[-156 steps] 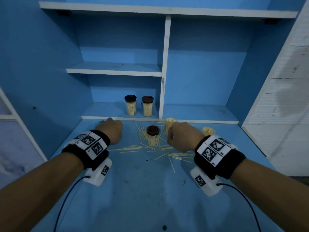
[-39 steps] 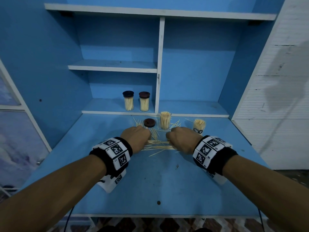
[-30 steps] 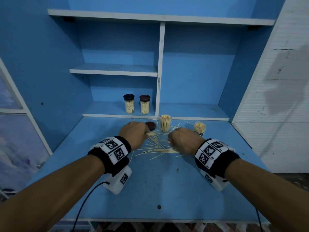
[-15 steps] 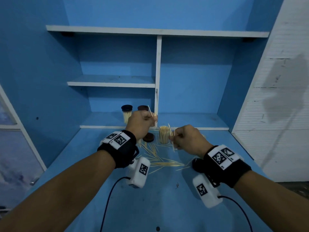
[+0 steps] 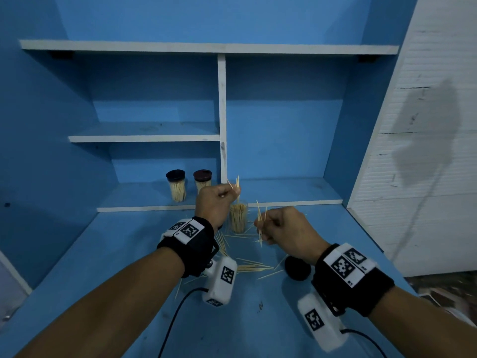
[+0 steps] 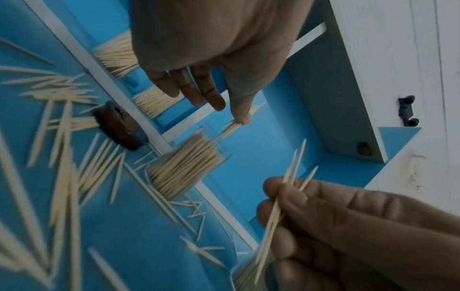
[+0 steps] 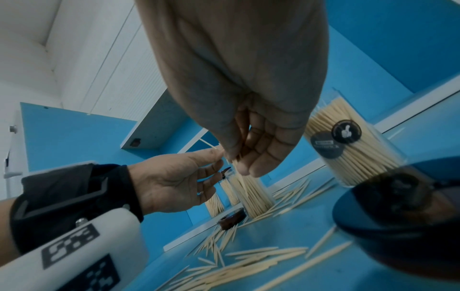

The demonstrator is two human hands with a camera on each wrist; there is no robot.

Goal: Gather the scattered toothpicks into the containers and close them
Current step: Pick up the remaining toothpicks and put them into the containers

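My left hand [image 5: 232, 193] pinches a few toothpicks [image 6: 231, 126] just above an open clear container [image 5: 238, 218] that stands full of toothpicks at the back of the blue table [image 5: 116, 254]. My right hand [image 5: 260, 226] grips a small bunch of toothpicks [image 6: 286, 196] to the right of that container. Loose toothpicks [image 5: 249, 267] lie scattered below both wrists. A second open container [image 7: 348, 149] with a dark label stands behind my right hand. A dark lid [image 5: 296, 267] lies by my right wrist, and a brown lid [image 6: 119, 126] lies left of the open container.
Two lidded toothpick containers [image 5: 176, 187] [image 5: 202, 178] stand on the lowest shelf [image 5: 144, 200] at the back, left of a white divider [image 5: 222, 125]. A white wall [image 5: 426, 177] bounds the table on the right. Wrist camera cables trail toward the front edge.
Both hands rose off the table, each with toothpicks pinched from the pile. The left hand moved up and over the open container; the right lifted beside it.
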